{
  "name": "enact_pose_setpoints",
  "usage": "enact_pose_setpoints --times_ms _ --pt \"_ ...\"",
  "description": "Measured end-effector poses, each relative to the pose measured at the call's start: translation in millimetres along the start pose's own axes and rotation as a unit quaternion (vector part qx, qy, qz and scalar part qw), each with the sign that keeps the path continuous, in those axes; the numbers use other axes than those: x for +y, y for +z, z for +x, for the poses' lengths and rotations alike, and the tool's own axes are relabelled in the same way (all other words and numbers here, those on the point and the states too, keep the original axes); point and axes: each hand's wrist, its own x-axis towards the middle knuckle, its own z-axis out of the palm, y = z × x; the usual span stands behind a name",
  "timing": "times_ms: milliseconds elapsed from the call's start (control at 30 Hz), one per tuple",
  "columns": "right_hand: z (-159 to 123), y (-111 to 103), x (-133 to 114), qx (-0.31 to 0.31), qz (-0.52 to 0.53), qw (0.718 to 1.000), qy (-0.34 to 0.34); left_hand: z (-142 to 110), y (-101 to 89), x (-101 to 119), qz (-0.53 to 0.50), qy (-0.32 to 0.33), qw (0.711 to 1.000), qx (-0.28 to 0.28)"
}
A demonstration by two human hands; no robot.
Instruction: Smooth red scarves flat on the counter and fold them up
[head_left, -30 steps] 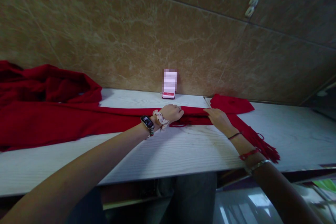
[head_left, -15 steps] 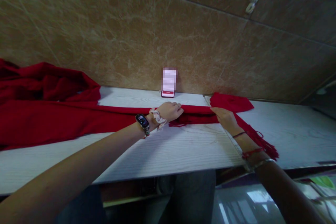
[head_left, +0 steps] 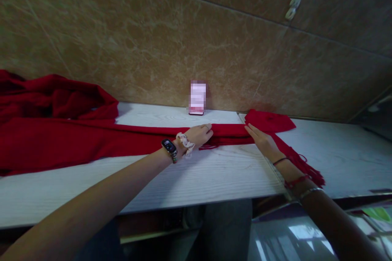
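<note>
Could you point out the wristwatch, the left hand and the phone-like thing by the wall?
wristwatch (head_left: 168,145): head view, on its dark face.
left hand (head_left: 198,135): head view, on its back.
phone-like thing (head_left: 197,97): head view, on its lit, pixelated front.

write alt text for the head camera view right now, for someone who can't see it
Two bare hands, left and right, press on a long strip of red cloth on a white surface.
</note>
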Motion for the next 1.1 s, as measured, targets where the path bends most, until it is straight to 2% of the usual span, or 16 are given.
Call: enact_pose_setpoints --times_ms 100,167,300,367,433,533,633,733,833,933,1000,1100 --pt "-5 3 -1 -0.054 -0.004 0.998 -0.025 -6 1.5 6 -0.046 -0.047 0.994 -0.087" --pt "-8 5 0 -0.073 -0.001 0.997 -0.038 -10 -0.6 9 -0.069 -0.063 0.989 -0.114" --pt "-4 0 5 -0.085 0.039 0.994 -0.048 -11 -8.7 11 -0.093 -0.048 0.990 -0.094" --pt "6 -5 6 -0.068 0.078 0.994 -0.034 -6 -10.4 14 -0.091 -0.041 0.992 -0.080" --pt "23 -9 1 -0.026 0.119 0.993 0.008 1 -8.6 18 -0.083 -0.032 0.994 -0.062" --pt "50 -5 -18 0.025 0.155 0.984 0.089 12 1.4 24 -0.084 -0.027 0.995 -0.052" --pt "63 8 -43 -0.043 0.137 0.985 0.093 15 15.2 25 -0.111 -0.033 0.990 -0.078" --pt "56 19 -56 -0.127 0.091 0.985 0.069 8 22.7 21 -0.126 -0.012 0.988 -0.088" --pt "41 18 -48 -0.161 0.043 0.983 0.078 -1 21.5 18 -0.129 0.001 0.986 -0.109" --pt "33 9 -29 -0.193 -0.007 0.973 0.123 -4 18.6 18 -0.133 -0.010 0.985 -0.111" --pt "36 1 -22 -0.199 -0.034 0.967 0.156 -3 17.5 19 -0.141 -0.017 0.984 -0.105" --pt "54 -7 -27 -0.136 -0.031 0.980 0.141 2 16.0 18 -0.159 -0.040 0.982 -0.098"
